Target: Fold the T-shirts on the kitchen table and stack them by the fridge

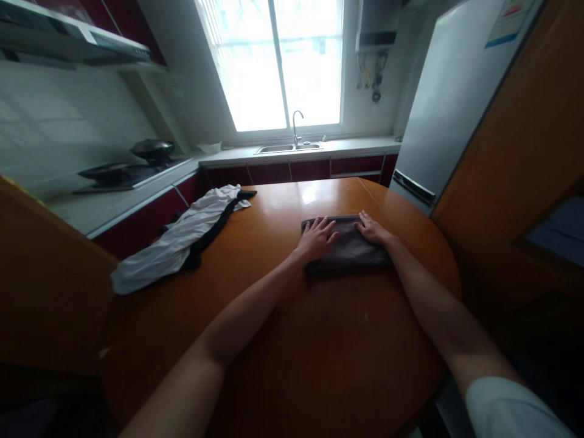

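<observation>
A dark grey folded garment (349, 255) lies flat as a compact rectangle on the wooden table; its exact kind does not show. On its left part rests my left hand (317, 237), open, palm down with fingers spread. My right hand (371, 230) lies open on its far right part, fingers stretched away from me. Both hands touch the top of the cloth and grasp nothing. Farther left, a loose pile of white and black clothes (182, 237) is spread along the table's edge, apart from my hands.
The round-ended wooden table (274, 213) fills the middle. Behind it run a counter with a sink (276, 148) and a tap (296, 125). A stove with a lidded pan (152, 149) stands at the left, a fridge (451, 91) at the right.
</observation>
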`<state>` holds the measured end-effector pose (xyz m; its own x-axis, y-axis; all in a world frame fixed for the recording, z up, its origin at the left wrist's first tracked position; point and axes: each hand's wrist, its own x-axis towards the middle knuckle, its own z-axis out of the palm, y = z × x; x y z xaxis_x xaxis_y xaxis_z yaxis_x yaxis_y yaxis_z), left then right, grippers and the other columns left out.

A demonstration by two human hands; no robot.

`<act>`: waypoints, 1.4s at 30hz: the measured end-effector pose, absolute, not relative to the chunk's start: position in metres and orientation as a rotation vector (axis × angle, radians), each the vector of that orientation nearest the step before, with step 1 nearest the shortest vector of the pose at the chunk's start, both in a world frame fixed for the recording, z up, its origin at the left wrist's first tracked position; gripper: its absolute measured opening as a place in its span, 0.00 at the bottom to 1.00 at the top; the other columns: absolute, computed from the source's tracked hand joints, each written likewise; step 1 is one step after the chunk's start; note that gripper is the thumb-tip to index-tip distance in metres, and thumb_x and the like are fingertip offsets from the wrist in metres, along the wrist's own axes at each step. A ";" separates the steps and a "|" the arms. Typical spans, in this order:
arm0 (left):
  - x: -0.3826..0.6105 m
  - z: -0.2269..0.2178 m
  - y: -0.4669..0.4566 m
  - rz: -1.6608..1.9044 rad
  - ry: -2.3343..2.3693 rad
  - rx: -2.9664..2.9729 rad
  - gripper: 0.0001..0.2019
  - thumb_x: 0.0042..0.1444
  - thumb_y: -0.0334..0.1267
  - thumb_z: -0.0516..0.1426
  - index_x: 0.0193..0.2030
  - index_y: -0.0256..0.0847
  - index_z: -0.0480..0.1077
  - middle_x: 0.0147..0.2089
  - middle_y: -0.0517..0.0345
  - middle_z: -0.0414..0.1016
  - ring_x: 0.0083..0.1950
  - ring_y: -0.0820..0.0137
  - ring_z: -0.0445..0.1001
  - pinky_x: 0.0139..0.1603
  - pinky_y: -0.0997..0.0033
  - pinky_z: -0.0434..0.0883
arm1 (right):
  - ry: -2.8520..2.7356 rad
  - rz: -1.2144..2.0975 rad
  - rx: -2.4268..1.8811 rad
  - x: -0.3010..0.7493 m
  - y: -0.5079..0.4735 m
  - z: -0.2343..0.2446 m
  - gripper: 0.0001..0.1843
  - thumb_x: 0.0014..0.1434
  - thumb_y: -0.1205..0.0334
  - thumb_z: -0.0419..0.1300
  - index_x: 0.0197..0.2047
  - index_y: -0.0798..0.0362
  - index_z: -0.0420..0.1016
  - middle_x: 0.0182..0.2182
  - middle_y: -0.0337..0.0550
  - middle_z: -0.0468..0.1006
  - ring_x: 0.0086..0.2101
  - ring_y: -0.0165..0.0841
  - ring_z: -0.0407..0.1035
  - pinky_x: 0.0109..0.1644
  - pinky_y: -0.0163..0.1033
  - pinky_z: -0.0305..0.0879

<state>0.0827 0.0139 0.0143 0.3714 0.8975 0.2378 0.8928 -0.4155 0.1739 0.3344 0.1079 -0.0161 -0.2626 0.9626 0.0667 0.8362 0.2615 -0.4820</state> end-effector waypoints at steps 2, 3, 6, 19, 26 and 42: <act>0.091 0.014 0.006 0.409 1.600 2.609 0.31 0.70 0.60 0.42 0.75 0.54 0.53 0.79 0.55 0.46 0.79 0.50 0.40 0.74 0.37 0.44 | -2.181 0.516 -1.633 0.335 0.108 -0.016 0.42 0.70 0.41 0.43 0.77 0.59 0.44 0.76 0.51 0.37 0.73 0.41 0.34 0.75 0.48 0.35; 0.094 0.014 0.002 0.359 1.572 2.603 0.30 0.70 0.60 0.42 0.75 0.55 0.53 0.79 0.56 0.46 0.79 0.49 0.39 0.73 0.35 0.44 | -2.176 0.522 -1.627 0.336 0.108 -0.016 0.42 0.70 0.41 0.43 0.77 0.59 0.44 0.76 0.51 0.37 0.73 0.41 0.34 0.75 0.48 0.34; 0.099 0.015 -0.006 0.288 1.549 2.587 0.29 0.71 0.57 0.41 0.75 0.55 0.53 0.79 0.56 0.45 0.79 0.51 0.39 0.73 0.34 0.43 | -2.144 0.542 -1.601 0.335 0.108 -0.018 0.43 0.69 0.40 0.44 0.76 0.60 0.46 0.75 0.52 0.39 0.73 0.42 0.35 0.75 0.49 0.34; 0.125 0.008 -0.036 0.303 1.281 2.760 0.29 0.71 0.57 0.44 0.75 0.55 0.55 0.78 0.52 0.47 0.78 0.48 0.42 0.72 0.31 0.45 | -1.895 0.182 -1.642 0.342 0.085 0.022 0.32 0.71 0.54 0.41 0.73 0.58 0.57 0.73 0.50 0.54 0.72 0.42 0.43 0.75 0.52 0.39; 0.124 0.011 -0.038 0.313 1.264 2.751 0.30 0.70 0.58 0.44 0.75 0.52 0.55 0.78 0.51 0.47 0.78 0.47 0.42 0.72 0.31 0.43 | -2.205 0.322 -1.737 0.315 0.075 0.002 0.35 0.71 0.45 0.45 0.76 0.49 0.49 0.75 0.46 0.43 0.73 0.45 0.34 0.74 0.61 0.34; 0.034 0.002 0.058 1.030 1.701 2.187 0.22 0.68 0.37 0.48 0.65 0.39 0.70 0.70 0.51 0.66 0.72 0.64 0.63 0.73 0.63 0.58 | -1.457 0.742 -1.826 0.358 0.080 0.020 0.16 0.62 0.56 0.63 0.47 0.59 0.78 0.47 0.58 0.82 0.51 0.46 0.76 0.50 0.42 0.74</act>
<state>0.0339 0.0579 0.0019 0.1024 0.9085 0.4052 0.7801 -0.3261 0.5340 0.3580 0.0803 0.0198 0.2118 0.9771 -0.0206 0.5918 -0.1450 -0.7930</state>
